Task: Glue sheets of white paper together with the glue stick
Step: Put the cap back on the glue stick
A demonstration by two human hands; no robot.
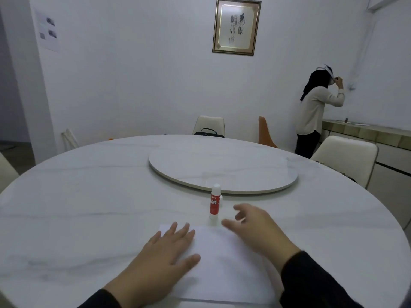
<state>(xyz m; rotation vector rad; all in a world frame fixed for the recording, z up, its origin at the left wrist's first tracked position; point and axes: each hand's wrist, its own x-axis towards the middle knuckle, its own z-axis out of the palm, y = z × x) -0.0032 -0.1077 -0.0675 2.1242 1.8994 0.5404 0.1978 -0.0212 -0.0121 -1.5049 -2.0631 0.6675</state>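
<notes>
We cannot tell how many white paper sheets [224,263] lie stacked under our flat, released left hand [164,256]; the frame cuts their near edge. We count one upright red-and-white glue stick [214,204], our right hand [255,227] beside it, fingers loose, grasping nothing.

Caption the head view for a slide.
Left hand flat on white paper, right hand open beside upright glue stick.

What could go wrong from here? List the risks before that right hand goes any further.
1. The glue stick stands upright and narrow just beyond the paper; the right hand, reaching beside it with loose fingers, could knock it over, and it might roll on the smooth table.
2. Only the left hand, lying flat, holds the paper; lifting it may let the sheets slide out of line.
</notes>
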